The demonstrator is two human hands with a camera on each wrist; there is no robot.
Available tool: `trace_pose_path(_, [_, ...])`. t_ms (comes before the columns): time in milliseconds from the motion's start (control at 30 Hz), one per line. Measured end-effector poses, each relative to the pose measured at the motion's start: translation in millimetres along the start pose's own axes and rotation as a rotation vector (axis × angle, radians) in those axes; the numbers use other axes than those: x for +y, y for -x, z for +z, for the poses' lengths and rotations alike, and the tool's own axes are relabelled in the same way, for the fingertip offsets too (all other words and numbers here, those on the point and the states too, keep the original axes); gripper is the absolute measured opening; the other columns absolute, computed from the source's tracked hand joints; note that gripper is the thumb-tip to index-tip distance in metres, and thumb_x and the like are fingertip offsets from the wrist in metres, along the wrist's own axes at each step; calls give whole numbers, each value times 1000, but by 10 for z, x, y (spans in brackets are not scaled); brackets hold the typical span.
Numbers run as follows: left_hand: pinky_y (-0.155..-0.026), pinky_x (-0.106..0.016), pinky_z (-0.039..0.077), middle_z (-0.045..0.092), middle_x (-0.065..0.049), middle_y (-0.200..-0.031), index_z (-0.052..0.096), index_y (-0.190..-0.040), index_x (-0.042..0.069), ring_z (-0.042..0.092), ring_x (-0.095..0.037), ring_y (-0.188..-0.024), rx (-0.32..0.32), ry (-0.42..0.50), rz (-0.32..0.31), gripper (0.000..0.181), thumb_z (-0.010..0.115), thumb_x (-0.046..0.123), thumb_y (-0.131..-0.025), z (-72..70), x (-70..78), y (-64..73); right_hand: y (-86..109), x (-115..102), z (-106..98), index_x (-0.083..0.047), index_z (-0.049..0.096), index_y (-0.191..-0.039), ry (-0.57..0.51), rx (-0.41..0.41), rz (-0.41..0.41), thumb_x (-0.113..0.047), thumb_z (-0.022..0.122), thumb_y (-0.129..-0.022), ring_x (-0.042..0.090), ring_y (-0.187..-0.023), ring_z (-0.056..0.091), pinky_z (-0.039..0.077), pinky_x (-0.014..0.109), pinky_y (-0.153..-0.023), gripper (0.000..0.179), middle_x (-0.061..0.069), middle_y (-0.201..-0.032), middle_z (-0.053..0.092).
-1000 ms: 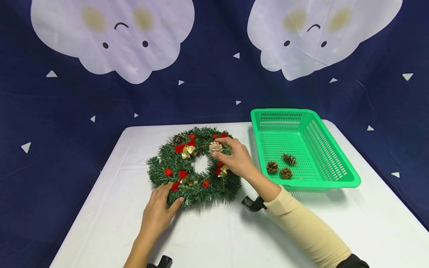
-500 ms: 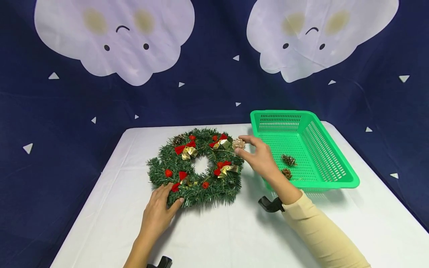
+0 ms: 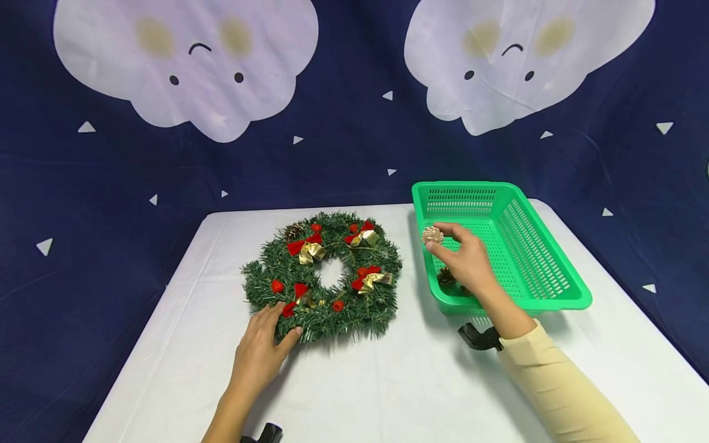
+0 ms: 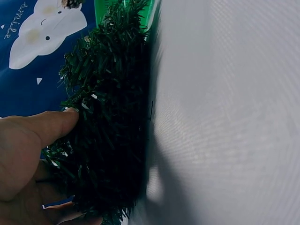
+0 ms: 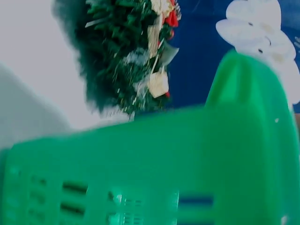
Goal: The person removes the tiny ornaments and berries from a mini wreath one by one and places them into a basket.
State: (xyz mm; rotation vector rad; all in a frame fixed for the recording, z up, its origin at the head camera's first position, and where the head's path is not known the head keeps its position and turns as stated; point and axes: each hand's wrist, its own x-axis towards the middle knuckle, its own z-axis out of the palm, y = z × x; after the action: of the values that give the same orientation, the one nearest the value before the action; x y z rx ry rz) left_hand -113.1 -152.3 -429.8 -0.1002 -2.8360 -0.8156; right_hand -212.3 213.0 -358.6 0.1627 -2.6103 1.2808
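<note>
A green tinsel wreath (image 3: 354, 320) with red and gold bows lies on the white table. My left hand (image 3: 260, 351) grips its near-left edge, thumb and fingers spread round the tinsel; the left wrist view shows the thumb (image 4: 51, 126) against the tinsel. My right hand (image 3: 468, 258) pinches a light-tipped pine cone (image 3: 432, 235) between thumb and fingers, over the left rim of the green basket (image 3: 554, 301). Below that hand, a brown pine cone (image 3: 445, 276) shows in the basket, with others mostly hidden. The basket's wall (image 5: 140, 164) fills much of the right wrist view.
White cloth covers the table (image 3: 354, 387). Behind it hangs a dark blue curtain (image 3: 343, 166) printed with clouds. Another pine cone (image 3: 294, 232) sits in the wreath's far-left side, among small red berries (image 3: 277, 286).
My right hand has carried the pine cone from above the wreath rightward to the basket's left rim. The bows on the wreath's right side are uncovered. My left hand has stayed put.
</note>
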Motion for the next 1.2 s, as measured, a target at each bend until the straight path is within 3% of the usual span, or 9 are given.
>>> trace_pose_path(700, [-105,-59,36,47,-19,-142,43,-140,4,37,-36,-135,-43,-9,-19,68,64,41,-87,-16,-20,-7,39,338,-367,-7,52,-133,146,-42,46,-38,62,-90,42,-123,47,40,58,-96,54,22,-131,54])
trace_pose_path(967, [-103,-60,37,47,-20,-141,44,-140,3,39,-38,-134,-36,-20,-5,68,64,40,-87,-22,-10,-20,12,464,-461,-5,52,-132,224,-84,50,-37,61,-90,42,-118,50,42,57,-91,54,23,-125,58])
trace_pose_path(1200, [-103,-61,36,46,-21,-142,43,-140,4,38,-39,-134,-66,-20,-17,68,64,41,-87,-31,-13,-29,-11,566,-529,-8,53,-131,271,-133,89,-39,60,-90,43,-118,50,45,54,-86,51,24,-125,58])
